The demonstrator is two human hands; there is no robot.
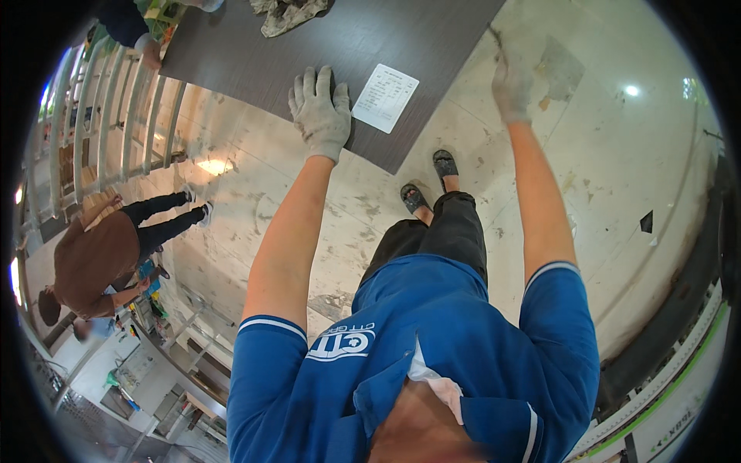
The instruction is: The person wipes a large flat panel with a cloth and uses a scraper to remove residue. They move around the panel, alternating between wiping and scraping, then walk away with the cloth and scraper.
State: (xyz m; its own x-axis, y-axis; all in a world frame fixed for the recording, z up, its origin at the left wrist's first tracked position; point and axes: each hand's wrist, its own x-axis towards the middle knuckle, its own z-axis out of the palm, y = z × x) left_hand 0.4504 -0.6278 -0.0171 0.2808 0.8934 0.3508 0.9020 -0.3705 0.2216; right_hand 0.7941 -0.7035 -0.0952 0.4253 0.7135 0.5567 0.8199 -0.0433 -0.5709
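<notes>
My left hand [317, 108], in a grey work glove, lies flat with spread fingers on the near edge of a dark grey-brown panel [255, 58]. Just right of it a white printed sheet [385, 98] rests on the panel near its corner. My right hand [512, 89], also gloved, is off the panel's right side, above the floor. Motion smears its fingers. A thin dark streak shows beyond its fingertips; whether it is held or a mark on the floor, I cannot tell. A crumpled dirty cloth [289, 14] lies at the panel's far side.
Another person's hand [151, 55] touches the panel's far left corner. A pale railing-like rack [104, 116] stands at left. Farther left is a person in brown [96, 255], near a cluttered workbench [143, 370]. Machinery with a green stripe [679, 378] runs along the lower right. The tiled floor [602, 154] is stained.
</notes>
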